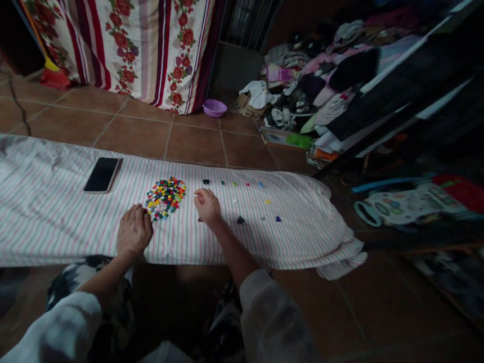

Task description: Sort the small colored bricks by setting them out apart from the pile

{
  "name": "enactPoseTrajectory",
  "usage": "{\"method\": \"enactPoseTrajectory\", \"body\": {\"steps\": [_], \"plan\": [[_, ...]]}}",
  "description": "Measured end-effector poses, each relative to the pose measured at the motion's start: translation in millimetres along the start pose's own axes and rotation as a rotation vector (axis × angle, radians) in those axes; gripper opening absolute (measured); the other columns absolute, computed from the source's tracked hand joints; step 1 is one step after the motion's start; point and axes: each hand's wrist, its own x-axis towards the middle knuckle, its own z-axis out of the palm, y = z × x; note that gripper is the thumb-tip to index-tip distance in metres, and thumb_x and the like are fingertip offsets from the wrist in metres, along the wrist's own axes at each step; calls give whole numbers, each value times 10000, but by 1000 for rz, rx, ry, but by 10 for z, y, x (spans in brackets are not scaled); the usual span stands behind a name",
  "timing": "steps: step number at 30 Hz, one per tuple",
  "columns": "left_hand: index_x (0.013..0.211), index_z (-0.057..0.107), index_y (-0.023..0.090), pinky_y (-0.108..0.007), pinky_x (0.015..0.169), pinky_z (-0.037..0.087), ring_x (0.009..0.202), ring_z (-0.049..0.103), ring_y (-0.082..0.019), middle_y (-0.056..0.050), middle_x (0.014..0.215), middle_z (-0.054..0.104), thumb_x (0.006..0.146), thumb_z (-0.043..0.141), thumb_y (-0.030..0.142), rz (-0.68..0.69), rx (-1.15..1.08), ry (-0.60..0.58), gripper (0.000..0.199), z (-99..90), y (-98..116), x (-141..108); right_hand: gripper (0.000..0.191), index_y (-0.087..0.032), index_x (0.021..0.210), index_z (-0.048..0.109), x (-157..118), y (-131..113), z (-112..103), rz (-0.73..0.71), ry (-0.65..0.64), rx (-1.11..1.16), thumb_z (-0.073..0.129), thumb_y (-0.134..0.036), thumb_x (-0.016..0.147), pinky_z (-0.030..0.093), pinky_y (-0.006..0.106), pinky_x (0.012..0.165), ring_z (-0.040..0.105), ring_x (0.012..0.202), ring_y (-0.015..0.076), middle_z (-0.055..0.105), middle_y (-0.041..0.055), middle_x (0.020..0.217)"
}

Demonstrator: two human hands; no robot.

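A pile of small multicoloured pieces (166,198) lies on the striped cloth (168,245). My left hand (135,230) rests palm down at the pile's lower left edge, its fingers slightly bent and holding nothing that shows. Just right of the pile, my right hand (207,205) is pinched on a tiny white piece (197,195). Small groups sorted by colour sit to the right: black (206,182), green (222,182), lime (235,184), red (248,184), light blue (261,184), yellow (268,201), dark grey (241,220) and dark blue (278,219).
A phone (102,175) lies on the cloth left of the pile. Beyond, on the tiled floor, are a purple basin (214,108), a red dustpan (55,77) and a heap of clothes (314,80). A floral curtain (140,31) hangs behind.
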Motion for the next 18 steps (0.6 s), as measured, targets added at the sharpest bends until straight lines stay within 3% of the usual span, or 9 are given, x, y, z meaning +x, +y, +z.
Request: {"method": "enactPoseTrajectory", "body": {"steps": [3,9,18], "plan": [[1042,540,132,-490,1017,416,1176,539,-308,-193,1122,617,938,335,262,7,-1,-6,265,-6,-8,3,196,-206,941,670,8,311,-294,66,93,-44,500,-172,849,467,267,812,591,789,152,646,37,910],[1074,535,125,-497,1013,435,1183,548,-312,-201,1150,615,936,348,255,38,7,5,266,-32,-11,10,265,-164,994,705,-6,802,-732,235,105,-229,491,-147,840,459,272,829,601,850,185,660,82,919],[1062,536,117,-483,1004,444,1178,553,-314,-207,1157,617,942,336,270,28,47,-37,278,-43,-14,16,317,-166,1018,723,16,1070,-780,327,-45,-348,481,-75,835,436,243,861,604,905,169,666,80,959]]}}
